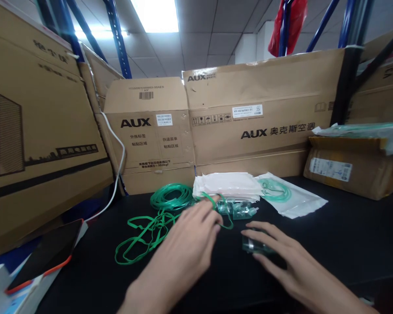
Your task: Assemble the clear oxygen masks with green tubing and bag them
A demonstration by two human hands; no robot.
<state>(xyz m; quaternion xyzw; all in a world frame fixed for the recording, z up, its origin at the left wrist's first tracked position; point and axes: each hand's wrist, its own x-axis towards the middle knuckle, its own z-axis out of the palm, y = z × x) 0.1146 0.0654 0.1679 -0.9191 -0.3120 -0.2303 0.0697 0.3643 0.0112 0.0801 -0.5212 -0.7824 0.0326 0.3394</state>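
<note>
Since the green tubing (170, 198) looks limp and light, I'd pinch its coil; left hand (187, 247) and right hand (288, 261) both spread.

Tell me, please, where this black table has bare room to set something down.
Bare: the table at right, between right hand, sealed pouch and brown box; between phone and green straps. Crowded: the middle, with tubing coil, pouch stack, left hand.

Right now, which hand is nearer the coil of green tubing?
Left. The left hand lies close beside the coil of green tubing, just right of it; the right hand rests farther right, on a clear plastic piece.
</note>
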